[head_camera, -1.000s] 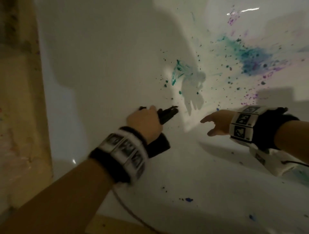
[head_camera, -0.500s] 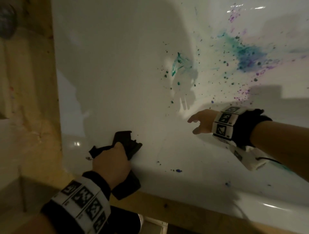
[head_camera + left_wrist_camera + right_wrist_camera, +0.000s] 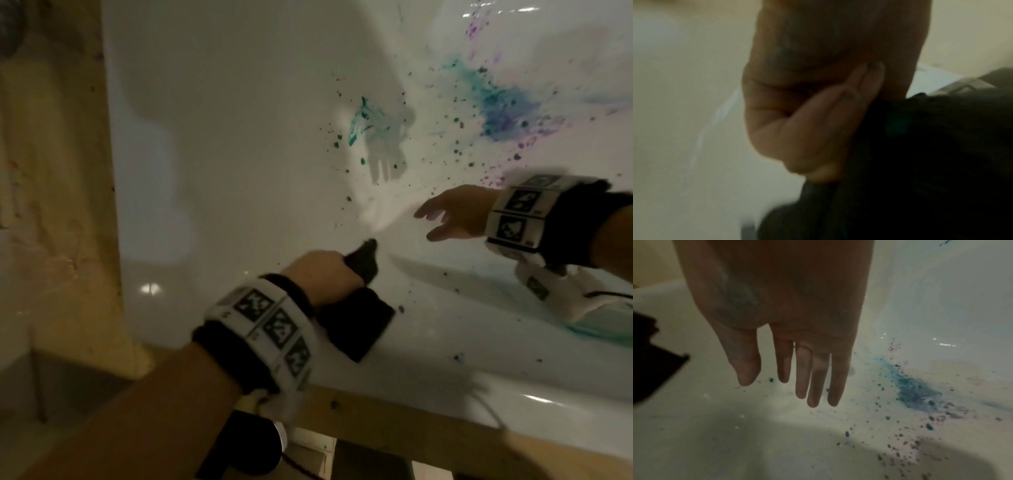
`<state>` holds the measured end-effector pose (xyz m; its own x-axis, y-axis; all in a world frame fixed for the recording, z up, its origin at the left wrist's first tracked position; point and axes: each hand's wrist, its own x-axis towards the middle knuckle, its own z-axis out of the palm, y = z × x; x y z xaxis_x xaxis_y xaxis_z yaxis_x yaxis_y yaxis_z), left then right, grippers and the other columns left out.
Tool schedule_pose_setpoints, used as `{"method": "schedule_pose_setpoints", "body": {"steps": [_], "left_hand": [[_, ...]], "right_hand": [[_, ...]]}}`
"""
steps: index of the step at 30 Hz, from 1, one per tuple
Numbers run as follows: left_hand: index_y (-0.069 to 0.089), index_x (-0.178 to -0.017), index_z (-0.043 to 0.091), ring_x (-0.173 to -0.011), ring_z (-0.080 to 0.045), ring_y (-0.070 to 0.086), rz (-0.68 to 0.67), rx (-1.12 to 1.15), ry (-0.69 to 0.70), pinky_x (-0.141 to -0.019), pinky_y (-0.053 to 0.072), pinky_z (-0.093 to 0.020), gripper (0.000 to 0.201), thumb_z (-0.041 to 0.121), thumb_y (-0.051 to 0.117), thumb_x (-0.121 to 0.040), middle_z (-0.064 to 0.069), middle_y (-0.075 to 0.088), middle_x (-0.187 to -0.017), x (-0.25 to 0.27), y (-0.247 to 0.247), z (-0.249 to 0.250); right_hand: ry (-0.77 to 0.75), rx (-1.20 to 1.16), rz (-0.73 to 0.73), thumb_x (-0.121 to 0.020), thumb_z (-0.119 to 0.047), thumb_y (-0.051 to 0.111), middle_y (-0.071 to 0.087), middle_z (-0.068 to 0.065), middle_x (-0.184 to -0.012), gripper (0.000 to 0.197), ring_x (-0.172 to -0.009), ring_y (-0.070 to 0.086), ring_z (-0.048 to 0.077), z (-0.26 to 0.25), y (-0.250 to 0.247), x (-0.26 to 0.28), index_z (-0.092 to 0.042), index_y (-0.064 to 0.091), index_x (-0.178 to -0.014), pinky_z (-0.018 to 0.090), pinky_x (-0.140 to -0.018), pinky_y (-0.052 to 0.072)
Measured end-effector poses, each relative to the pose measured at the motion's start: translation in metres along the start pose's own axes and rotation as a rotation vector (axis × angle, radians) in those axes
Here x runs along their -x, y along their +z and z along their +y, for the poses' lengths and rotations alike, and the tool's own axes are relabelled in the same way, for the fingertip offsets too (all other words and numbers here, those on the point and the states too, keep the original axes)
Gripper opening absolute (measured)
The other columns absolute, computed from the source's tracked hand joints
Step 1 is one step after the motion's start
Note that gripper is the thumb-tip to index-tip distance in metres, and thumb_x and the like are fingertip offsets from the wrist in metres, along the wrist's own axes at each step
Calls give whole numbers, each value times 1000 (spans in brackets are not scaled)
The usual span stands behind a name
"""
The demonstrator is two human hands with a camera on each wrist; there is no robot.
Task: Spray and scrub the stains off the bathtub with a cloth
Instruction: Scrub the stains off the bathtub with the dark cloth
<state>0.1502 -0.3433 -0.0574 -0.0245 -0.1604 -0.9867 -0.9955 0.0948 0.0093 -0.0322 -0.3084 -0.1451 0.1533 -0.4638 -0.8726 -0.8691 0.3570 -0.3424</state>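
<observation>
The left hand (image 3: pixel 322 274) with the cloth (image 3: pixel 356 305) is over the tub (image 3: pixel 239 137) near its front rim. The right hand (image 3: pixel 455 216) is to its right, apart from it. The stains (image 3: pixel 507 113) lie beyond both hands, mostly behind the right one.

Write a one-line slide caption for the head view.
Left hand grips a dark cloth against the white bathtub, open right hand beside teal-blue and purple stains.

A bathroom: white, stain-spattered bathtub (image 3: pixel 239 137), wood-framed.
</observation>
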Motion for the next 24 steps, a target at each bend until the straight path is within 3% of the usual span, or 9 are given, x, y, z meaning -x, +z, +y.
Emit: {"method": "schedule_pose_setpoints", "body": {"steps": [3, 5, 7, 9, 12, 15, 17, 21, 24], "left_hand": [[55, -90, 10, -76, -23, 56, 110, -282, -96, -63, 42, -23, 28, 36, 44, -94, -11, 60, -98, 16, -24, -26], [58, -106, 7, -98, -25, 58, 40, -384, -173, -75, 42, -25, 27, 27, 46, -93, -12, 59, -109, 23, -15, -34], [48, -129, 7, -116, -26, 52, 0, -361, -193, -91, 41, -27, 38, 22, 43, -94, -12, 52, -129, 21, 7, -32], [38, -138, 9, -125, -27, 44, 17, -368, -148, -106, 34, -36, 45, 21, 39, -95, -10, 43, -140, 13, 25, -19], [24, -147, 22, -135, -23, 32, -62, -372, -91, -115, 17, -47, 52, 27, 35, -96, -1, 30, -150, -10, 41, 7], [34, -142, 13, -129, -26, 40, -87, -323, -39, -109, 28, -38, 47, 26, 37, -96, -8, 38, -145, -28, 50, 36], [41, -136, 7, -125, -27, 45, -97, -160, 13, -103, 36, -31, 42, 22, 38, -97, -12, 43, -140, -35, 56, 49], [51, -125, 1, -118, -31, 52, -155, 57, 40, -90, 43, -31, 38, 25, 39, -98, -17, 53, -130, -31, 50, 65], [54, -113, 8, -96, -30, 59, 45, -58, 84, -67, 42, -26, 40, 39, 35, -98, -15, 58, -111, -12, 16, 44]], "right_hand": [[41, 39, 18, -90, -28, 58, 52, -1, -134, 47, -123, 47, 18, 21, -7, 10, -21, 44, -135, 31, -108, 27], [58, 44, 27, -90, -28, 58, 53, -1, -133, 47, -122, 48, 18, 27, -8, 11, -22, 45, -134, 31, -109, 28], [56, 36, 17, -90, -28, 58, 52, -2, -133, 47, -123, 48, 17, 26, -5, 12, -22, 45, -135, 30, -108, 28], [38, 25, 4, -90, -28, 58, 51, -2, -134, 48, -123, 46, 17, 22, 1, 10, -22, 44, -135, 29, -107, 28], [7, 57, -30, -91, -29, 56, 49, -3, -136, 49, -125, 44, 16, 16, 10, 9, -23, 41, -137, 29, -107, 28], [-16, 95, -29, -92, -31, 54, 48, -5, -137, 49, -126, 43, 15, 13, 13, 7, -25, 39, -138, 28, -107, 28], [-28, 94, -26, -92, -32, 53, 48, -5, -136, 49, -125, 44, 14, 16, 11, 6, -25, 38, -138, 27, -107, 29], [1, 52, -13, -91, -32, 55, 50, -5, -134, 48, -123, 46, 14, 33, 4, 6, -27, 41, -136, 28, -107, 30], [43, 15, -9, -91, -30, 56, 52, -4, -133, 47, -123, 47, 16, 42, -2, 9, -25, 43, -136, 30, -109, 29]]}}
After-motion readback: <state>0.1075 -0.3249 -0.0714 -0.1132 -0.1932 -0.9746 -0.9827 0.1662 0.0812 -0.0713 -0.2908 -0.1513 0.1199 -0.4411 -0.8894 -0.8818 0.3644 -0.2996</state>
